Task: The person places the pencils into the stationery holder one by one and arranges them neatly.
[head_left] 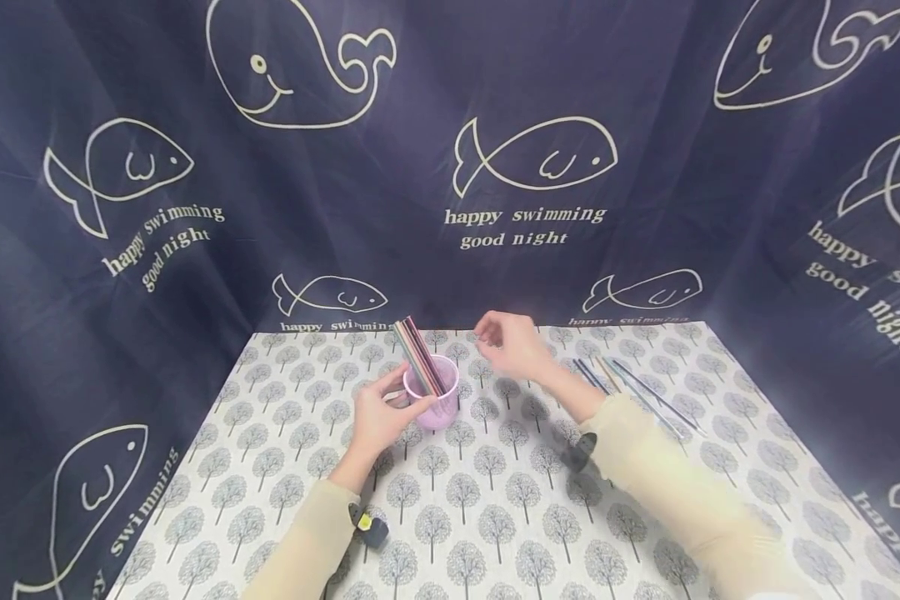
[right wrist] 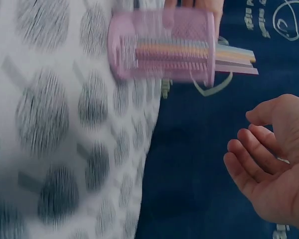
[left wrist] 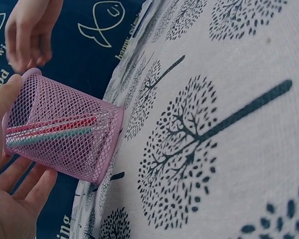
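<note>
— Standing on the tree-print tablecloth [head_left: 495, 517] toward its far edge, what is that pink thing?

— A pink wire-mesh cup [head_left: 437, 398], round, upright, with an open rim. One of it. A bundle of thin coloured straws [head_left: 418, 354] leans inside and sticks out above the rim, tilted toward the left; through the mesh the left wrist view shows red, pink and teal ones, but I cannot count them exactly.

— Anything else like them on the table?

— A second group of straws [head_left: 637, 390] lies flat on the cloth to the right, well apart from the cup. Several, fanned slightly; too thin to count surely.

— And the hands?

— Two, both in pale long sleeves. The left hand [head_left: 378, 417] holds the cup from its left side, thumb up at the rim and fingers curled round the mesh wall. The right hand [head_left: 512, 343] hovers above the cloth just to the right of the cup, near the straw tops, touching nothing; its fingers are loosely bent and the palm empty, as the right wrist view shows.

— Behind it all?

— A dark blue curtain [head_left: 450, 167] with white fish outlines and lettering.
</note>
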A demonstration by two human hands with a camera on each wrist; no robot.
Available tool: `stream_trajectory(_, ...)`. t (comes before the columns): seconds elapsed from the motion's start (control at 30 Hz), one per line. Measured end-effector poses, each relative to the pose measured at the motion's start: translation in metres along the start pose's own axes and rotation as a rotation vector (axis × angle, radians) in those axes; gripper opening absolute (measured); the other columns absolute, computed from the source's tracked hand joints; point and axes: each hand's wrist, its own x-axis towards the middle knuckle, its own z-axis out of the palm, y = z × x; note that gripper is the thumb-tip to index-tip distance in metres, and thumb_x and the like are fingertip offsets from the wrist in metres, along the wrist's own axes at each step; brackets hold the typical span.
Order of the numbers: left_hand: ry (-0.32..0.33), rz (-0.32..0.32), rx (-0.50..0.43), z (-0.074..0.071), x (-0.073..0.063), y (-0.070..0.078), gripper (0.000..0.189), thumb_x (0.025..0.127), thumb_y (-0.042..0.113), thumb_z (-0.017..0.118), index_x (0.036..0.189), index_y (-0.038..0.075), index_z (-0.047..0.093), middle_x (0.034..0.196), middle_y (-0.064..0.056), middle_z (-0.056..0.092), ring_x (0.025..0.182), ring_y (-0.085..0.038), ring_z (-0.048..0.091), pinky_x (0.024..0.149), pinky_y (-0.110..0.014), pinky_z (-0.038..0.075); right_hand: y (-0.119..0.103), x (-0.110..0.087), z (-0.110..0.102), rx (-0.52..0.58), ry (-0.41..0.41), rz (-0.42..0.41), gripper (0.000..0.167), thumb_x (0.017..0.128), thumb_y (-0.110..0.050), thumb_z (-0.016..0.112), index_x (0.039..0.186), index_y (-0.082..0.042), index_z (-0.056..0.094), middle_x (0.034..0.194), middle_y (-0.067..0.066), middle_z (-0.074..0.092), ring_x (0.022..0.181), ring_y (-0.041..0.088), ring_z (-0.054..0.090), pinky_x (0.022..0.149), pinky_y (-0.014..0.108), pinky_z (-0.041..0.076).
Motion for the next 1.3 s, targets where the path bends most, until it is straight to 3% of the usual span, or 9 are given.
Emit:
stream_trajectory(0.33, -0.004, 0.007, -0.01, -0.002, 0.003, 0.001, 0.075, 0.074, 0.015, 0.099, 0.138, -0.004, 0.066, 0.122, -0.026, 0.076, 0.107, -0.044, 0.078, 0.09, -0.041, 0.07, 0.069, -0.031, -0.072, -0.179, 0.122, 0.115, 0.016, 0.093, -0.012, 0.067, 0.103, -0.004, 0.077, 0.093, 0.015, 0.079, 0.082, 0.031, 0.073, 0.078, 0.049, 0.064)
stream_trajectory(0.5, -0.006, 0.004, -0.019, -0.004, 0.005, 0.005, 0.077, 0.074, 0.016, 0.099, 0.14, -0.002, 0.065, 0.124, -0.026, 0.076, 0.109, -0.044, 0.077, 0.092, -0.045, 0.07, 0.099, -0.051, -0.089, -0.221, 0.102, 0.183, 0.018, 0.096, -0.013, 0.066, 0.104, -0.002, 0.076, 0.095, 0.02, 0.08, 0.083, 0.035, 0.075, 0.078, 0.053, 0.064)
stream_trajectory(0.73, -0.006, 0.005, -0.014, -0.003, 0.002, 0.002, 0.077, 0.074, 0.017, 0.1, 0.141, -0.002, 0.065, 0.123, -0.026, 0.076, 0.109, -0.043, 0.078, 0.093, -0.047, 0.07, 0.122, -0.078, -0.088, -0.275, 0.009, 0.212, 0.02, 0.095, -0.013, 0.067, 0.103, 0.003, 0.076, 0.093, 0.021, 0.079, 0.083, 0.036, 0.075, 0.076, 0.053, 0.067)
stream_trajectory(1.03, -0.004, 0.003, 0.008, -0.001, 0.0, 0.002, 0.079, 0.074, 0.02, 0.1, 0.141, -0.002, 0.064, 0.123, -0.024, 0.077, 0.11, -0.039, 0.078, 0.092, -0.041, 0.07, 0.135, -0.092, -0.07, -0.404, -0.123, 0.191, 0.014, 0.088, -0.008, 0.076, 0.095, 0.003, 0.076, 0.084, 0.016, 0.076, 0.077, 0.032, 0.072, 0.075, 0.054, 0.066)
stream_trajectory(1.3, -0.006, -0.017, -0.012, 0.0, 0.0, 0.002, 0.08, 0.074, 0.021, 0.1, 0.142, 0.0, 0.065, 0.126, -0.022, 0.077, 0.113, -0.038, 0.077, 0.092, -0.038, 0.07, 0.138, -0.099, -0.063, -0.411, -0.239, 0.306, 0.018, 0.088, -0.011, 0.078, 0.096, 0.005, 0.075, 0.086, 0.019, 0.075, 0.072, 0.028, 0.071, 0.07, 0.048, 0.069)
